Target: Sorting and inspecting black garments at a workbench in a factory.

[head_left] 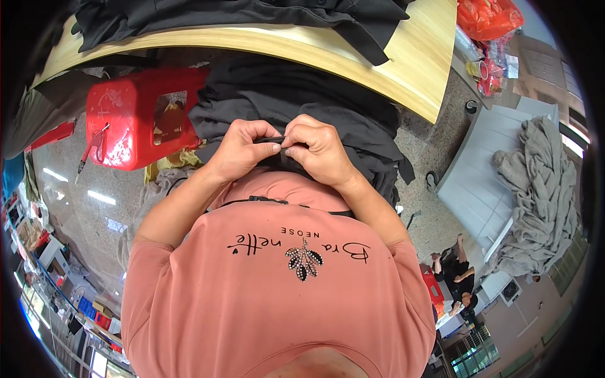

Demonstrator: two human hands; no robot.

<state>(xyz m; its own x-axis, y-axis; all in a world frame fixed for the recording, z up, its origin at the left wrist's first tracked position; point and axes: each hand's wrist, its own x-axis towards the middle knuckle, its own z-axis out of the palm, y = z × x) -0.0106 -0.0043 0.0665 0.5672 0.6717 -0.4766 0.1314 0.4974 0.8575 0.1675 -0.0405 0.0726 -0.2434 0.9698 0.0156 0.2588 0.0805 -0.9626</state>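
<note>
A heap of black cloth point(277, 94) spreads over my lap and out toward the table. My left hand point(246, 146) pinches a narrow folded edge of it between thumb and fingers. Close beside it, my right hand point(317, 150) grips the same black edge, thumb and fingertips pressed together. A short dark strip point(272, 139) of the cloth shows between the two hands, just above my waist. The fingertips nearly meet, and whatever lies under them is hidden.
Ahead is a wooden table point(422, 69) bearing black garments point(239, 19). A red plastic stool point(120, 120) stands at the left, with a small red-handled tool point(94, 149) on it. To the right, grey cloth point(535, 189) lies on a pale surface point(472, 164). Another person point(459, 274) is farther off.
</note>
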